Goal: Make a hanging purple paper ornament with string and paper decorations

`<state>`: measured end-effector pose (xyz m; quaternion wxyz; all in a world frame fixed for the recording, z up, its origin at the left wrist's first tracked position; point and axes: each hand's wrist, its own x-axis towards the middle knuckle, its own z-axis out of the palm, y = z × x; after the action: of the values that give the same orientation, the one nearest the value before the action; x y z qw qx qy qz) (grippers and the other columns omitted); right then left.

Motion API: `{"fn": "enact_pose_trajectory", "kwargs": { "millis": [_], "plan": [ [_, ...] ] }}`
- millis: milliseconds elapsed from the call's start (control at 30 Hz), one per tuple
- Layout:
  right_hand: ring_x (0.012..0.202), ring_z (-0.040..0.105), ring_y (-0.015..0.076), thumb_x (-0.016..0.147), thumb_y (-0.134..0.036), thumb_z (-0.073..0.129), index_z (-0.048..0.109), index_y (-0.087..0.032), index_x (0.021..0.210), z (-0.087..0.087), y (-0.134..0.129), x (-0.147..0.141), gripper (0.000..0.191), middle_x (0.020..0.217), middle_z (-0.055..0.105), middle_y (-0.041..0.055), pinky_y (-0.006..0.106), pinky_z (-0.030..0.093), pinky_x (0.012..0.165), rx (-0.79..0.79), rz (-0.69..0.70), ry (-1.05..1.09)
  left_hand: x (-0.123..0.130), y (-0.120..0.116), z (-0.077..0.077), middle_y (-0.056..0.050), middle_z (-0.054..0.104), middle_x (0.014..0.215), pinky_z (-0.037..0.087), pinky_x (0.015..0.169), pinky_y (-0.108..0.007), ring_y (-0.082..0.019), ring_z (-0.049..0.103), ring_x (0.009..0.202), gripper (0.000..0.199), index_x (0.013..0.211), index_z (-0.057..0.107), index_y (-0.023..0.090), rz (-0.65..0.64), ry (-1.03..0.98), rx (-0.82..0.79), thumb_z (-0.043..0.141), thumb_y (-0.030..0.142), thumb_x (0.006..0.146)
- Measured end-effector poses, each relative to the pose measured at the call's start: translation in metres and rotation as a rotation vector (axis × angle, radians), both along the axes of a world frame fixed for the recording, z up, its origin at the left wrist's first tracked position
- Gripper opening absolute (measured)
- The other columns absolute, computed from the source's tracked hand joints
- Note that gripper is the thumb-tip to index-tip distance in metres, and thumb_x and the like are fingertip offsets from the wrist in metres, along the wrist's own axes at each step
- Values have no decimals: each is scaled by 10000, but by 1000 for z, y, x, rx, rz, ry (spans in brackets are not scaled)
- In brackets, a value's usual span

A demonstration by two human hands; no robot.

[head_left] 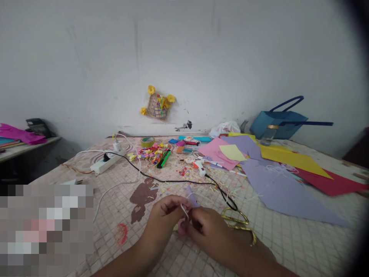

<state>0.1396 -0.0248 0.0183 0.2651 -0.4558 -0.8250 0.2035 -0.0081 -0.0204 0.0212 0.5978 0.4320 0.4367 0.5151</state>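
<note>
My left hand [167, 219] is closed, with thumb and fingertips pinched on a thin white string [184, 211]. Close beside it, my right hand [209, 231] has its fingers curled against a small pink piece [182, 227] held between the hands; its exact shape is partly hidden by the fingers. A rolled lavender paper piece [191, 195] sticks up behind the fingertips. Gold-handled scissors [235, 217] lie just right of my right hand, partly covered by the forearm.
A white power strip [106, 163] with cables stands left; a black cord [173, 181] crosses the table. Beyond are a glue gun [200, 168], colourful cut pieces [151, 153] and tape [147, 142]. Coloured sheets [276, 188], a jar [269, 135] and a blue bag [259, 122] are right.
</note>
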Motion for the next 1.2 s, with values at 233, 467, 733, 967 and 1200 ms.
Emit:
{"fn": "enact_pose_trajectory", "kwargs": {
  "millis": [233, 467, 733, 967, 1200],
  "plan": [
    [627, 572, 163, 872, -260, 447, 563, -215, 681, 6, 10, 20, 228, 656, 618, 13, 273, 410, 589, 54, 100, -21, -12, 6, 2, -64, 700, 835, 480, 761, -316, -207, 636, 815, 138, 801, 671, 184, 11, 370, 234, 589, 267, 728],
    [591, 477, 114, 935, -349, 365, 442, -185, 630, 22, 21, 47, 355, 599, 483, -25, 226, 347, 568, 32, 32, 2, -35, 20, 9, -93, 657, 814, 390, 713, -330, -232, 584, 806, 206, 799, 627, 184, 12, 1277, 689, 428, 214, 843],
    [570, 443, 121, 936, -366, 351, 431, -192, 617, 25, 39, 73, 372, 580, 430, -28, 235, 356, 545, 65, -65, 8, -53, 39, 17, -73, 600, 808, 342, 662, -291, -205, 541, 753, 138, 762, 539, 187, 23, 1398, 469, 411, 184, 814],
    [746, 565, 174, 910, -270, 435, 662, -173, 781, 14, 53, 85, 278, 757, 609, 63, 289, 433, 668, 285, 9, -162, -69, 45, 25, -32, 575, 738, 338, 594, -258, -175, 535, 676, 117, 690, 509, 196, -6, 1318, 385, 441, 207, 784],
    [785, 556, 217, 909, -239, 433, 707, -157, 915, 3, 60, 88, 285, 818, 633, 101, 349, 412, 693, 409, -35, -298, -82, 51, 21, 4, 559, 678, 310, 480, -219, -123, 499, 500, 102, 700, 515, 194, -83, 1203, 271, 466, 261, 759]
  ]
}}
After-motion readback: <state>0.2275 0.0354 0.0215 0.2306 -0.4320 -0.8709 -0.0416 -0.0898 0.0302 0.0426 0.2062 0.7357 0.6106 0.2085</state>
